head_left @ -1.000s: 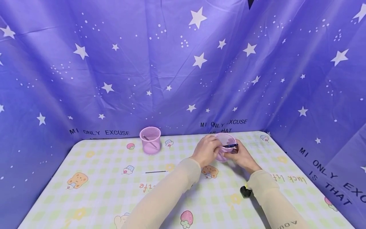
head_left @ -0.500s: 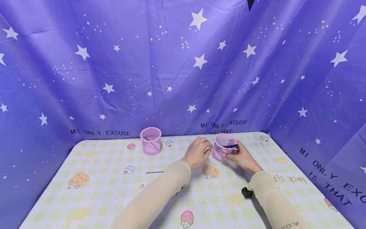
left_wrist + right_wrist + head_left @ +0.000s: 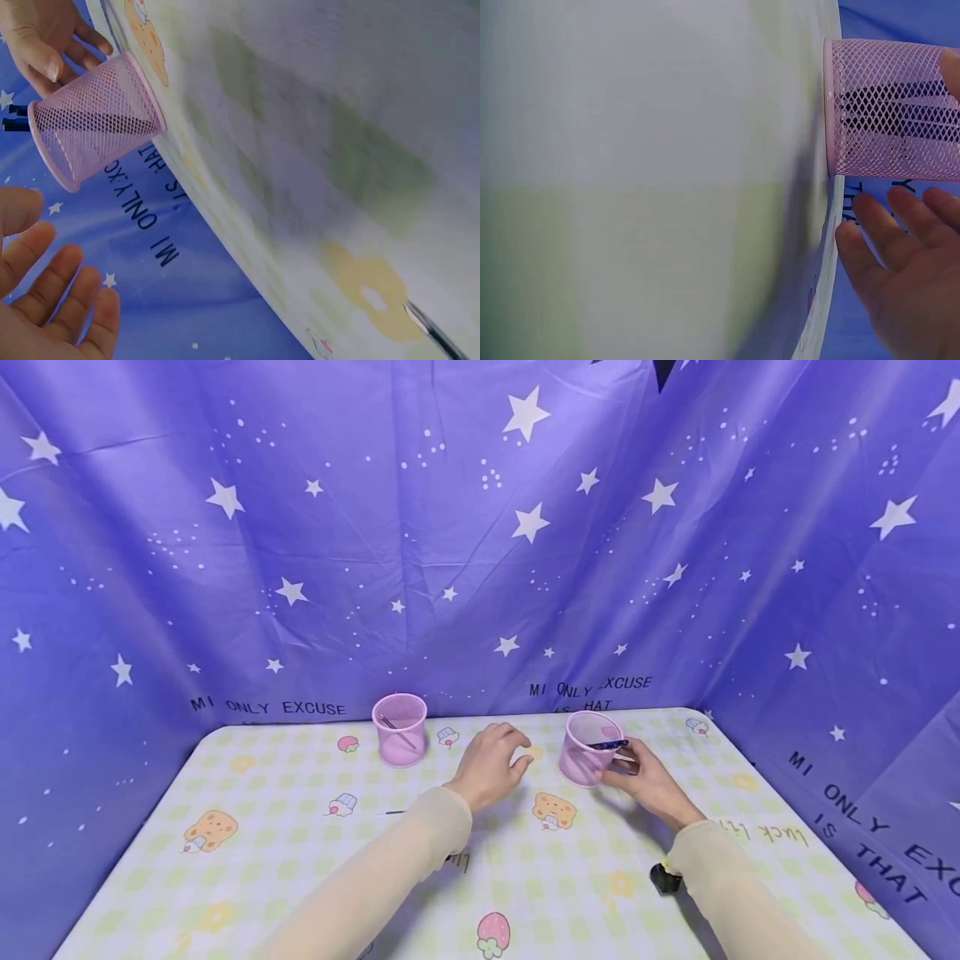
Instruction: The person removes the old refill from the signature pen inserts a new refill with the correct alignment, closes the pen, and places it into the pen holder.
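Observation:
Loosely spread, my left hand (image 3: 487, 764) hovers above the table between two pink mesh pen cups and holds nothing. Its palm and bent fingers (image 3: 64, 300) also show in the left wrist view. My right hand (image 3: 648, 781) is beside the right pen cup (image 3: 579, 770), thumb near its front side. In the right wrist view, the right fingers (image 3: 885, 232) are spread apart from the mesh wall. Dark blue pens (image 3: 610, 745) lean in this cup. The left pen cup (image 3: 399, 750) stands upright with thin dark sticks (image 3: 397, 732) inside.
A thin dark rod (image 3: 394, 812) lies on the checked tablecloth (image 3: 285, 827), partly hidden by the left sleeve; its metal tip (image 3: 427, 326) shows in the left wrist view. A purple starry curtain (image 3: 465, 543) hangs behind the table's far edge.
My left hand has moved away from the right pen cup, leftward, and its fingers have spread. The right hand has eased slightly back from the cup, which stays in place.

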Motion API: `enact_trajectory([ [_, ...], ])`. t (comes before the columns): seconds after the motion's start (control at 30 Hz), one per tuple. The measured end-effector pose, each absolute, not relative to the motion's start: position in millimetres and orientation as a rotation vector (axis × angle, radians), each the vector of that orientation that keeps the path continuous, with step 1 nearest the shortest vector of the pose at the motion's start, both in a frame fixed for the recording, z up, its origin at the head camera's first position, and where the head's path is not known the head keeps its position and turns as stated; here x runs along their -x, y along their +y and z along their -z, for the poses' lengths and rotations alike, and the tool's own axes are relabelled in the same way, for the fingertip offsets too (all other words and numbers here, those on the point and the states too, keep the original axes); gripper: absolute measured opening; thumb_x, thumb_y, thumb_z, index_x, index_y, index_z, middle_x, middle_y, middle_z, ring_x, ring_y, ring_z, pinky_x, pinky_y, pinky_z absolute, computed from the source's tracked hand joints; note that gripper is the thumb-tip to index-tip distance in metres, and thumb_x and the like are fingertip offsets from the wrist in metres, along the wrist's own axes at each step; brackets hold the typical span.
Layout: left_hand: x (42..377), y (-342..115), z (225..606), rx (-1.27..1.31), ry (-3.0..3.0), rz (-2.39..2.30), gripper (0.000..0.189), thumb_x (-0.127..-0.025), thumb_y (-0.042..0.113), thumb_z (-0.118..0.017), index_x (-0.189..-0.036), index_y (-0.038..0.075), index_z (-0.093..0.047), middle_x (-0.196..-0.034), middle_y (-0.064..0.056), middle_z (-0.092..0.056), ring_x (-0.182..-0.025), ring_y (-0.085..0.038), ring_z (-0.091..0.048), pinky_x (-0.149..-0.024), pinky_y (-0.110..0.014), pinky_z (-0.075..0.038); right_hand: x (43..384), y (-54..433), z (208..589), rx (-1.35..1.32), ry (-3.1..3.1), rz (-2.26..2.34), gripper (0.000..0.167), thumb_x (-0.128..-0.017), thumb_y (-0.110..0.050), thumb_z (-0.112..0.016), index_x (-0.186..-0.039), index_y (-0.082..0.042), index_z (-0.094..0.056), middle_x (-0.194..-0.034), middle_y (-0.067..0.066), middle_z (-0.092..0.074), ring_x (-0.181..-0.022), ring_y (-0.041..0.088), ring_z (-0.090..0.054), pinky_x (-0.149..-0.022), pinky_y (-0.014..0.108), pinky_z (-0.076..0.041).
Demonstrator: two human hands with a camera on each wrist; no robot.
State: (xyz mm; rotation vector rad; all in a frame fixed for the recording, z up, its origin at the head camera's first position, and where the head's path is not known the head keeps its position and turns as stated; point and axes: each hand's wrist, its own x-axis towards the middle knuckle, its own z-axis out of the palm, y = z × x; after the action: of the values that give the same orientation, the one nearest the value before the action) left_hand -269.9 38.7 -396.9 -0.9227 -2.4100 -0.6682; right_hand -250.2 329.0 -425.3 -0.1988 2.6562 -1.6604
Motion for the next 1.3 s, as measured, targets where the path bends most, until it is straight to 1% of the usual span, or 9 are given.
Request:
enact_trajectory([
  [0.17, 266.5, 24.6, 396.3, 0.882, -2.451, 0.666, 0.022, -0.087, 0.028, -0.068, -0.102, 0.012, -0.069, -0.102, 0.001, -0.064, -0.099, -0.018, -0.059, -0.091, -0.031, -0.045, 242.9, 326.4, 421.9, 0.173, 2.765, 1.485, 0.078, -0.084, -0.030, -0.073, -0.140, 0.003, -0.031, -0.142, 0.028, -0.036, -0.127, 0.046, -0.041, -0.103, 0.054, -0.035],
  [0.27, 263.4, 16.9, 395.9, 0.849, -2.491, 0.649, 0.025, -0.088, 0.032, -0.066, -0.104, 0.013, -0.068, -0.103, 0.001, -0.063, -0.100, -0.018, -0.058, -0.091, -0.034, -0.044, 236.9, 324.8, 418.3, 0.157, 2.835, 1.361, 0.082, -0.085, -0.036, -0.070, -0.142, 0.005, -0.028, -0.142, 0.030, -0.035, -0.126, 0.047, -0.041, -0.102, 0.055, -0.035],
  [0.4, 259.4, 6.9, 395.7, 0.813, -2.525, 0.630, 0.030, -0.088, 0.037, -0.064, -0.107, 0.013, -0.068, -0.105, 0.001, -0.063, -0.102, -0.019, -0.057, -0.091, -0.036, -0.044, 229.9, 324.9, 416.9, 0.148, 2.910, 1.256, 0.085, -0.086, -0.041, -0.068, -0.145, 0.004, -0.025, -0.141, 0.029, -0.038, -0.124, 0.047, -0.042, -0.101, 0.056, -0.035],
  [0.6, 253.2, -9.8, 395.4, 0.789, -2.535, 0.579, 0.037, -0.087, 0.042, -0.063, -0.108, 0.012, -0.067, -0.106, 0.000, -0.063, -0.100, -0.020, -0.058, -0.091, -0.036, -0.045, 219.6, 322.9, 416.0, 0.245, 3.011, 1.141, 0.081, -0.087, -0.041, -0.067, -0.142, 0.005, -0.030, -0.136, 0.030, -0.044, -0.120, 0.048, -0.046, -0.098, 0.058, -0.037],
  [0.77, 246.8, -26.4, 395.4, 0.788, -2.536, 0.540, 0.039, -0.087, 0.043, -0.063, -0.109, 0.011, -0.067, -0.107, -0.001, -0.062, -0.102, -0.020, -0.057, -0.092, -0.036, -0.044, 209.3, 311.7, 412.3, 0.346, 3.073, 1.066, 0.077, -0.086, -0.042, -0.068, -0.140, 0.003, -0.036, -0.133, 0.028, -0.048, -0.118, 0.048, -0.049, -0.096, 0.059, -0.038],
  [1.0, 233.7, -45.4, 396.4, 0.794, -2.509, 0.547, 0.040, -0.086, 0.042, -0.064, -0.108, 0.010, -0.066, -0.105, -0.003, -0.061, -0.102, -0.021, -0.057, -0.093, -0.038, -0.043, 199.9, 294.6, 407.9, 0.432, 3.113, 0.956, 0.082, -0.083, -0.050, -0.068, -0.141, 0.000, -0.038, -0.137, 0.024, -0.047, -0.125, 0.043, -0.043, -0.100, 0.059, -0.033],
  [1.17, 226.0, -54.6, 394.2, 0.776, -2.493, 0.563, 0.038, -0.086, 0.041, -0.064, -0.108, 0.010, -0.066, -0.113, -0.005, -0.062, -0.107, -0.022, -0.056, -0.096, -0.039, -0.042, 196.6, 285.4, 405.7, 0.485, 3.160, 0.875, 0.079, -0.082, -0.046, -0.070, -0.140, -0.001, -0.040, -0.137, 0.022, -0.047, -0.126, 0.043, -0.043, -0.100, 0.060, -0.033],
  [1.3, 220.6, -61.3, 391.7, 0.765, -2.476, 0.554, 0.040, -0.085, 0.042, -0.064, -0.109, 0.010, -0.066, -0.110, -0.005, -0.062, -0.106, -0.023, -0.057, -0.094, -0.040, -0.043, 195.3, 278.3, 404.9, 0.588, 3.256, 0.747, 0.076, -0.080, -0.040, -0.074, -0.140, -0.005, -0.043, -0.137, 0.021, -0.048, -0.123, 0.043, -0.046, -0.097, 0.061, -0.036],
])
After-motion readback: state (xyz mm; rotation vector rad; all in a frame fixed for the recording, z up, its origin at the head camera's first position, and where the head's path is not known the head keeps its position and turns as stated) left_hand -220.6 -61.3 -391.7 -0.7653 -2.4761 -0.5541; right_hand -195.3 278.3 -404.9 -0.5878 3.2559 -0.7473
